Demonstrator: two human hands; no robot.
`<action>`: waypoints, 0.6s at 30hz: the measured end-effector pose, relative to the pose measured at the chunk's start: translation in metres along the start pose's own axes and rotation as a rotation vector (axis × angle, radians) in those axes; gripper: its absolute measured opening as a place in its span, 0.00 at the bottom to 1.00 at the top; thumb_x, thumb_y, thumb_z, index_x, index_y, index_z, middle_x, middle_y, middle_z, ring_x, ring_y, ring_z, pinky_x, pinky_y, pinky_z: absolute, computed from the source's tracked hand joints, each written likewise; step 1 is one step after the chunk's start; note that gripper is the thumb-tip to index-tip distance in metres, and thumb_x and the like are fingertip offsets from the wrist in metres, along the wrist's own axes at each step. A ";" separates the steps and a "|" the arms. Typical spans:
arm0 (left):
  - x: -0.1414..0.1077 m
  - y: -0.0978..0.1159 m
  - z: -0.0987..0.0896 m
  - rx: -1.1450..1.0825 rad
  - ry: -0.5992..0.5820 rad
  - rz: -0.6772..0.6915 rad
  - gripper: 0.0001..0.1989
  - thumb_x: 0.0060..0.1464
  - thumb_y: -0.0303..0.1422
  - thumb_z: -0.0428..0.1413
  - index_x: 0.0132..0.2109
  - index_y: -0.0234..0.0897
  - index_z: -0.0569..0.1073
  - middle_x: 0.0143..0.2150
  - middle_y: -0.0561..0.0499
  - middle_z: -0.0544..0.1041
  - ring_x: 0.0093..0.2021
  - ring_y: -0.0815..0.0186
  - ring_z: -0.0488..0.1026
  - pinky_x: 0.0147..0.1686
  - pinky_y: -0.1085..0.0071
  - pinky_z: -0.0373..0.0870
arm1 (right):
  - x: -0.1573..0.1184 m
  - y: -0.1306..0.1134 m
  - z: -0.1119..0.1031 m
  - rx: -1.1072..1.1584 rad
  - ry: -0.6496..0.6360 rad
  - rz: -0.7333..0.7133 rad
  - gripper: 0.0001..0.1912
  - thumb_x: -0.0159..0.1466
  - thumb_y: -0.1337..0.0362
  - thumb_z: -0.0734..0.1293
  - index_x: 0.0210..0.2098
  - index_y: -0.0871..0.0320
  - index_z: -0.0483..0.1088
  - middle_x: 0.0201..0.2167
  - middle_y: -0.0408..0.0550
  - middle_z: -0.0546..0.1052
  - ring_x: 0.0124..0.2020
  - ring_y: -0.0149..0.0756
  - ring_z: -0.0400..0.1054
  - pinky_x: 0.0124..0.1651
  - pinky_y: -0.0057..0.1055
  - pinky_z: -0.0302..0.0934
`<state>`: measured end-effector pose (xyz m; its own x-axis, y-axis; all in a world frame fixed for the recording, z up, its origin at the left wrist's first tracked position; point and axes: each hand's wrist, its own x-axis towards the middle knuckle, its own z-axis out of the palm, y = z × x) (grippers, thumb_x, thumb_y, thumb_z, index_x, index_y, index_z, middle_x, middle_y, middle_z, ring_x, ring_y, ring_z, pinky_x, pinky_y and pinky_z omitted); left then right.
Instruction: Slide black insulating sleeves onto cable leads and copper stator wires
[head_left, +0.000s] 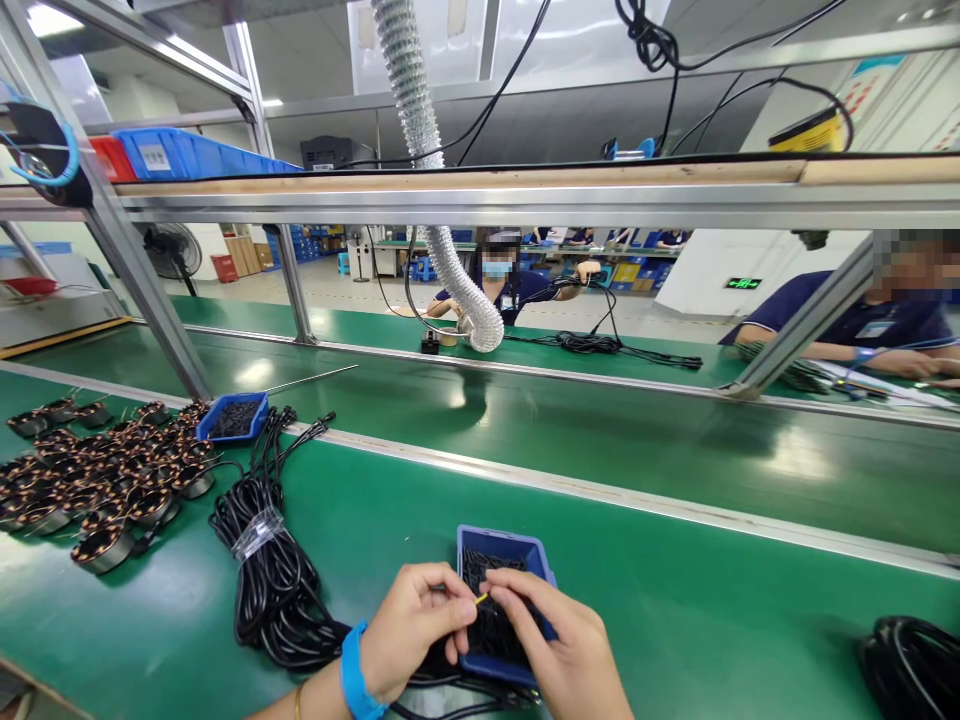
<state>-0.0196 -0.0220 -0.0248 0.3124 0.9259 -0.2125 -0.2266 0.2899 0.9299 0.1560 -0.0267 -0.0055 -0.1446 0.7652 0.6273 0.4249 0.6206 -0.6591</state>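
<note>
My left hand [420, 620], with a blue band on its wrist, pinches a thin yellow wire [481, 599] between thumb and fingers. At the wire's other end, the thumb and forefinger of my right hand [562, 635] are pinched together. What they hold is too small to make out. Both hands are over a small blue bin [504, 538] filled with short black pieces [491, 563] like cut tubing. Left of my left hand lies a bundle of black cables [274, 590], tied with clear wrap [259, 532]. Some cable runs beneath my hands.
Many copper-wound ring coils [105, 545] cover the left of the green table [712, 620]. A second blue bin [260, 412] stands beside them. Black cable [911, 665] lies at the right edge. A duct hose [450, 270] hangs ahead. Two co-workers sit across the metal-framed bench.
</note>
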 end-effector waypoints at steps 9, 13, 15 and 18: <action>-0.001 0.000 -0.001 0.045 0.001 0.030 0.25 0.41 0.52 0.68 0.31 0.33 0.74 0.17 0.54 0.71 0.17 0.73 0.65 0.18 0.78 0.62 | 0.003 -0.003 -0.004 0.026 -0.044 -0.077 0.08 0.67 0.69 0.66 0.40 0.52 0.77 0.35 0.43 0.83 0.35 0.30 0.79 0.42 0.19 0.71; -0.001 0.000 0.000 0.065 0.000 0.022 0.26 0.40 0.52 0.68 0.31 0.33 0.73 0.17 0.54 0.71 0.17 0.73 0.65 0.17 0.78 0.61 | 0.003 0.000 -0.006 -0.075 -0.035 -0.151 0.10 0.68 0.69 0.65 0.46 0.52 0.76 0.37 0.42 0.84 0.36 0.30 0.79 0.43 0.19 0.71; -0.001 0.000 0.000 0.081 0.000 0.021 0.26 0.40 0.53 0.68 0.30 0.33 0.73 0.17 0.55 0.70 0.16 0.73 0.64 0.16 0.78 0.60 | 0.004 0.003 -0.009 -0.149 -0.068 -0.223 0.12 0.69 0.70 0.63 0.48 0.54 0.74 0.38 0.44 0.84 0.38 0.31 0.79 0.44 0.22 0.72; -0.001 0.001 -0.002 0.130 -0.007 0.023 0.26 0.40 0.53 0.67 0.30 0.33 0.73 0.16 0.57 0.67 0.15 0.74 0.62 0.15 0.79 0.58 | 0.005 0.006 -0.016 -0.282 -0.155 -0.375 0.14 0.71 0.71 0.59 0.50 0.56 0.73 0.41 0.47 0.83 0.43 0.34 0.79 0.44 0.27 0.72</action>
<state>-0.0219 -0.0224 -0.0240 0.3147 0.9301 -0.1895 -0.1119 0.2346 0.9656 0.1719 -0.0218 0.0004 -0.4564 0.5278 0.7163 0.5402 0.8041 -0.2483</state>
